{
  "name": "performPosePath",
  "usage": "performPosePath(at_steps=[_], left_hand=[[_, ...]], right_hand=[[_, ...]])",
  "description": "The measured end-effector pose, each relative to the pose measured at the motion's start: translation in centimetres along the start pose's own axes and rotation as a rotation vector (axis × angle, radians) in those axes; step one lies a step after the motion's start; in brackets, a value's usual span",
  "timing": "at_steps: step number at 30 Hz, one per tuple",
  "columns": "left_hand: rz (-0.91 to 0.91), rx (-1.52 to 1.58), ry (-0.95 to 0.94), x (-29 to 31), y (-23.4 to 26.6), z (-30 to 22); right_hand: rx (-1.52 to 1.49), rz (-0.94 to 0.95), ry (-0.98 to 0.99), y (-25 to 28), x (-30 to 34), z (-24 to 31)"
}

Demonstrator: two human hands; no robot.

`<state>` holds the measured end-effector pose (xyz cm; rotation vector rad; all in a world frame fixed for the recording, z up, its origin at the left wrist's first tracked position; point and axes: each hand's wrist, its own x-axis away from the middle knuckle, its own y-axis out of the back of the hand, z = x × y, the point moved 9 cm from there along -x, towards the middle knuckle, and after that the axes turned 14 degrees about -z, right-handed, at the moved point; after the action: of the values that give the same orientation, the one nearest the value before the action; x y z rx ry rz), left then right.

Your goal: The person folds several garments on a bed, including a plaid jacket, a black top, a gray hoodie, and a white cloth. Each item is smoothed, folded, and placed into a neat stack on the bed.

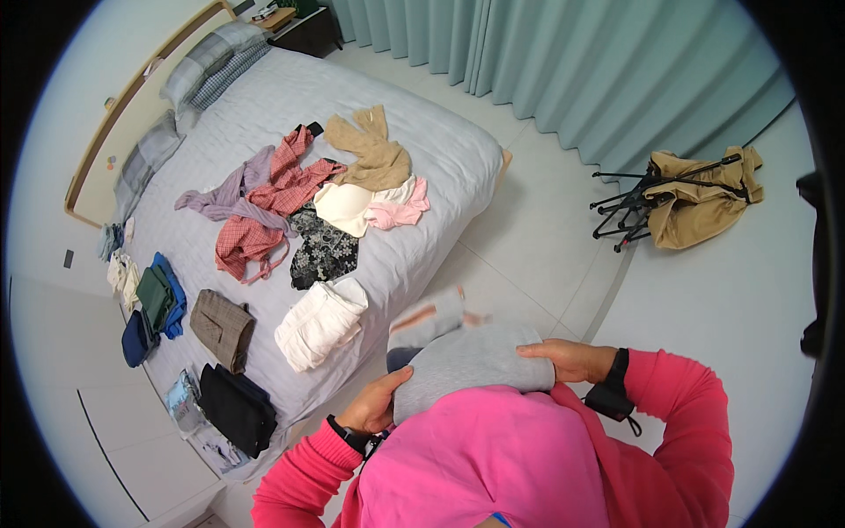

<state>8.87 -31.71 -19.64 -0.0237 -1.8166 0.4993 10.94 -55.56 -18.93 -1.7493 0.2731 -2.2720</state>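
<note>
Close against my pink top, a light grey garment (480, 361) is stretched between my two hands. My left hand (377, 400) grips its left edge, thumb on top. The other edge is pinched by my right hand (576, 359). Beyond it hangs a blurred grey part with an orange-brown stripe (429, 319); the garment's exact kind is unclear. Nearest on the bed (422, 123) lies a folded white garment (322, 324). Behind that is a loose heap: a black floral piece (324, 251), a cream bra-like piece (345, 208), a red checked garment (286, 180) and a tan garment (370, 150).
Folded brown checked cloth (222, 330), black clothes (236, 409) and green clothes (157, 297) sit along the bed's left side. Grey pillows (211, 66) rest at the headboard. A folded tan camp chair (700, 198) stands right, near the green curtain (563, 70).
</note>
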Motion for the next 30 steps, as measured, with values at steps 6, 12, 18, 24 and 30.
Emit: performPosePath(at_steps=[6, 12, 18, 24, 30], left_hand=[[0.036, -0.029, -0.151, 0.4, 0.4, -0.5], [-0.114, -0.135, -0.098, 0.6, 2.1, 0.5], [-0.027, 0.068, -0.070, -1.0, 2.6, 1.2], [-0.201, -0.076, -0.181, -0.9, 4.2, 1.0], [-0.066, -1.419, -1.432, 5.7, -1.4, -3.3]], right_hand=[[0.181, -0.077, 0.399, 0.7, 0.5, 2.1], [0.254, -0.194, 0.242, 1.3, -1.4, 0.3], [0.614, -0.483, 0.562, 2.1, 0.6, 2.2], [1.655, 0.076, 1.250, -5.5, 3.9, 2.2], [1.319, 0.196, 0.992, -5.0, 4.0, 2.1]])
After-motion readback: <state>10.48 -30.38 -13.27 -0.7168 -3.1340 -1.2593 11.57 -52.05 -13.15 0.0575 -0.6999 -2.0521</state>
